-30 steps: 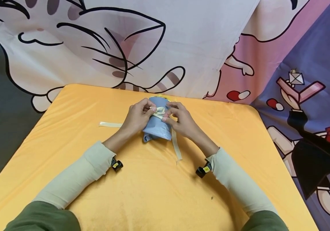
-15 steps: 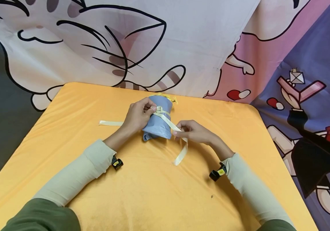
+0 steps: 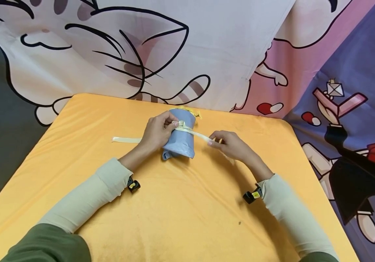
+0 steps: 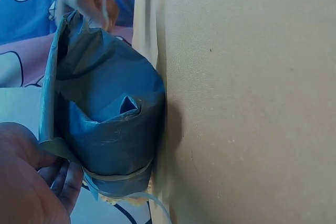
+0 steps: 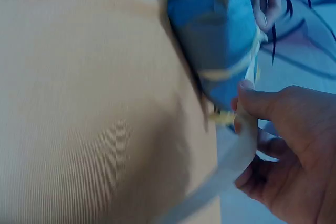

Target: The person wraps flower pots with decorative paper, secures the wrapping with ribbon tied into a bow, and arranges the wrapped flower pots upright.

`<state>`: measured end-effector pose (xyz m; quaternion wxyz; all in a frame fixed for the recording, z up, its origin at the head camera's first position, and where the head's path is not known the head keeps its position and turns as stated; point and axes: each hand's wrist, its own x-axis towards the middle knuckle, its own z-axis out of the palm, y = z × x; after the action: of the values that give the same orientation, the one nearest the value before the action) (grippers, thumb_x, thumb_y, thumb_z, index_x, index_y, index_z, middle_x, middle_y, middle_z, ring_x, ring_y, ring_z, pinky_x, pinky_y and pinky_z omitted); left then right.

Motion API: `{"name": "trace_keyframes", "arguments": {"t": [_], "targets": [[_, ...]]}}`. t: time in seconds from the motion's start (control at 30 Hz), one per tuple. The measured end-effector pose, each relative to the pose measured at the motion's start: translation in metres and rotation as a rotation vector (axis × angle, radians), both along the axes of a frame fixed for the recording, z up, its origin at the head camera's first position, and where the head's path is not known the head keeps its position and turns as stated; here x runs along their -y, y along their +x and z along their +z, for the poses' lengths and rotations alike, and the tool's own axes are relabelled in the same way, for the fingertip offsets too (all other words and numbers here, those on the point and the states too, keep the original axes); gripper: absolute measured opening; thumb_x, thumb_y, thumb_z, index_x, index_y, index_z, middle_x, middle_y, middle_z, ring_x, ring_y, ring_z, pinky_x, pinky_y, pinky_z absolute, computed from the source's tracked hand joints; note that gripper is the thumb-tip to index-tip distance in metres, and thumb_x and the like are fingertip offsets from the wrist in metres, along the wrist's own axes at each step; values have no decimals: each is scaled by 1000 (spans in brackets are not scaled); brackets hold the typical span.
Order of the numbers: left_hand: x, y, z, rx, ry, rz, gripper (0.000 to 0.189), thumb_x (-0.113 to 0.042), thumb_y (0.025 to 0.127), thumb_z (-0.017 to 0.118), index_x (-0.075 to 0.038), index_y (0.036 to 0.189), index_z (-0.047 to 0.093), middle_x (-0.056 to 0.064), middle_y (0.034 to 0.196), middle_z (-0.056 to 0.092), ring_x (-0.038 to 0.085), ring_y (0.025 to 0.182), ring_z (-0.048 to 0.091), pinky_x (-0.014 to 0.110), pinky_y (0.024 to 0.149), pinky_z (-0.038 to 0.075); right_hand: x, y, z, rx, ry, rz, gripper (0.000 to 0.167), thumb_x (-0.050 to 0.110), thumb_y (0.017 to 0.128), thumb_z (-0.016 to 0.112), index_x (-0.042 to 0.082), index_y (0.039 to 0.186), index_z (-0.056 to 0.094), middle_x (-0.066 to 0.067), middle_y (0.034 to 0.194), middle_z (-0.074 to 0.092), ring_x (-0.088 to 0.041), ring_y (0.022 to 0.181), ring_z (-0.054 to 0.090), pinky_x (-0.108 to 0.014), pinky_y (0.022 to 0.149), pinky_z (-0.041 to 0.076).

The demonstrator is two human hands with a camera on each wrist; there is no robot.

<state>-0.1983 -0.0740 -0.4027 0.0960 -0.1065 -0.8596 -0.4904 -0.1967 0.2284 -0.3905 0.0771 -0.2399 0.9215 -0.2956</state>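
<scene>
A blue paper-wrapped bundle (image 3: 179,143) lies on the yellow-covered table, with something yellow (image 3: 195,112) showing at its far end. Around its middle runs a cream ribbon (image 3: 190,131), gathered in a loop or knot on top. My left hand (image 3: 156,131) pinches the ribbon there, at the bundle's left side. To the right, apart from the bundle, my right hand (image 3: 229,145) pinches one ribbon tail (image 5: 239,150) between thumb and fingers and holds it stretched. The left wrist view shows the folded, open-edged end of the blue wrapping (image 4: 115,129).
The other ribbon tail (image 3: 126,139) lies on the yellow table cover (image 3: 174,218), left of my left hand. Cartoon-printed cloths (image 3: 220,54) hang behind the table and along its right side. A small dark speck (image 3: 239,223) marks the cover.
My right hand has left the knot and moved right, drawing the ribbon tail out; the tail now runs straighter and higher. My left hand has stayed at the knot.
</scene>
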Motion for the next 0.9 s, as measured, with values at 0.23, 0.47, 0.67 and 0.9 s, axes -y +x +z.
{"name": "trace_keyframes", "arguments": {"t": [0.23, 0.47, 0.67, 0.9], "targets": [[-2, 1, -3, -64, -45, 3, 9, -15, 111, 74, -9, 115, 79, 10, 109, 84, 26, 95, 73, 41, 86, 56, 46, 7, 11, -162, -134, 14, 13, 21, 113, 72, 10, 114, 79, -6, 108, 77, -23, 95, 73, -39, 85, 61], [-4, 2, -3, -81, -70, 6, 13, -3, 109, 70, -7, 116, 80, 11, 113, 85, 25, 92, 72, 38, 81, 55, 85, 3, 15, -289, -193, -38, 15, 21, 111, 75, 8, 114, 82, -8, 98, 74, -23, 83, 65, -34, 74, 52], [-5, 2, -4, -100, -90, 14, 12, -3, 109, 71, -7, 116, 80, 12, 112, 85, 26, 89, 72, 39, 80, 54, 104, -5, 11, -247, -219, -174, 25, 31, 106, 82, 8, 95, 82, -10, 110, 66, -27, 102, 60, -38, 82, 49], [-4, 2, -7, -113, -85, 32, 9, -5, 109, 71, -8, 112, 79, 11, 110, 85, 26, 90, 73, 42, 81, 56, 110, -18, 15, -111, -232, -280, 20, 21, 98, 85, 10, 87, 73, -5, 95, 73, -21, 90, 67, -34, 77, 53]]}}
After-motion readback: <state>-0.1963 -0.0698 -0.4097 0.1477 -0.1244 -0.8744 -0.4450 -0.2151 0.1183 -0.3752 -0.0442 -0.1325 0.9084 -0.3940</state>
